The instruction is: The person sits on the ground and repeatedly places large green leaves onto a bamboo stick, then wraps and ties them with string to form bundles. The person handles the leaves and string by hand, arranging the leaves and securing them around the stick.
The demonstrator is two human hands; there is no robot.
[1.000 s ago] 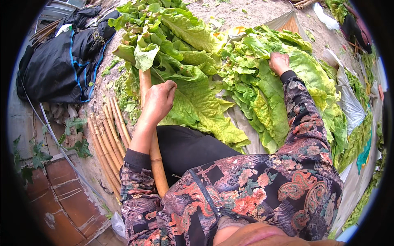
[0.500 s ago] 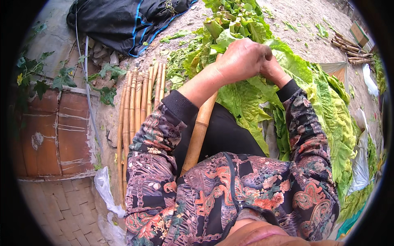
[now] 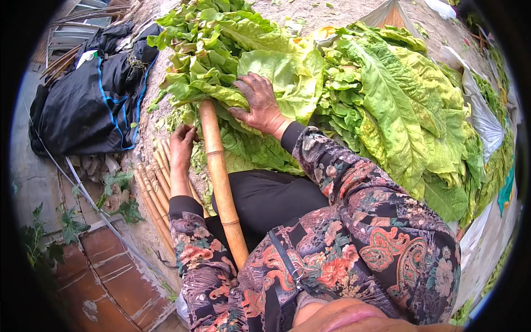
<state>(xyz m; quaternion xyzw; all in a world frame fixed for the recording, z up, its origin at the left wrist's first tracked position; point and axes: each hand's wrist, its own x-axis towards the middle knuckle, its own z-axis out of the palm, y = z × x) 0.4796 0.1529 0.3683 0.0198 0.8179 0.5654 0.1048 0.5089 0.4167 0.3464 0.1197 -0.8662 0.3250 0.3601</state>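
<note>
A thick bamboo pole (image 3: 217, 166) slants from my lap up to a heap of large green leaves, which look like tobacco (image 3: 215, 47). Its far end lies against or under them. My right hand (image 3: 259, 105) rests on a broad leaf just right of the pole's end, thumb and fingers apart. Left of the pole, my left hand (image 3: 181, 145) is closed, fingertips pinched together; whatever may be between them is too small to make out. A second big pile of yellow-green leaves (image 3: 398, 110) lies to the right.
Several thinner bamboo poles (image 3: 152, 193) lie on the ground beside my left forearm. A black sack-like bundle with blue edging (image 3: 77, 110) sits at the far left. Thin grey pipes (image 3: 83, 191) run past a rusty brown panel (image 3: 110, 276). Clear plastic sheeting (image 3: 481, 119) is on the right.
My hands were together over the leaves; now they are apart, the left down beside the pole and the right spread on a leaf. The view has swung to the right.
</note>
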